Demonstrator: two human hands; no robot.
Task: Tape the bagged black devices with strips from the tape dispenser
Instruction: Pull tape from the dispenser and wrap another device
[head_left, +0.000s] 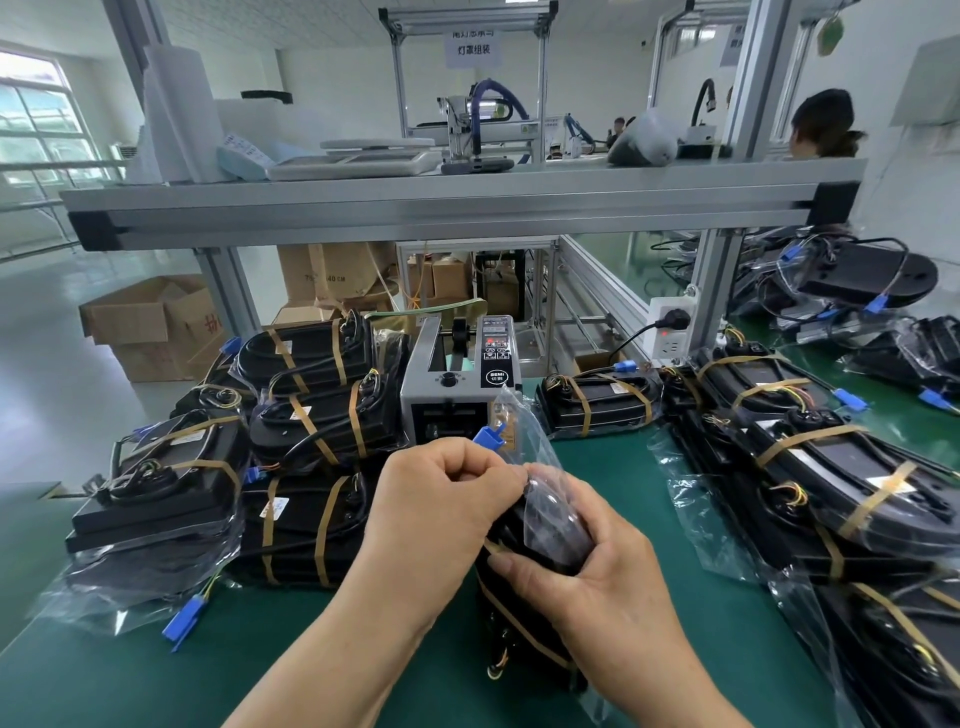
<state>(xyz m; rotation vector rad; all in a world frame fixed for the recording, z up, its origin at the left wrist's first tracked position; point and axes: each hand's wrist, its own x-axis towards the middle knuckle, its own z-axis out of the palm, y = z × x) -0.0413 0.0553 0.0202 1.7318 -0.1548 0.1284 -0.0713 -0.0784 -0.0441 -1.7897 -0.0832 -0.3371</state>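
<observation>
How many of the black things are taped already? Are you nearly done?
Many look done: the taped stacks beside the tape dispenser wear tan strips. Now the left hand and right hand hold one bagged device that carries one strip, its bag end loose. Left to do: the untaped devices far right.

Both hands grip a bagged black device before the tape dispenser.

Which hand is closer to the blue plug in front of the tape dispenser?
Left. The left hand is just below the blue plug; the right hand holds the bagged device lower, to the right.
</observation>
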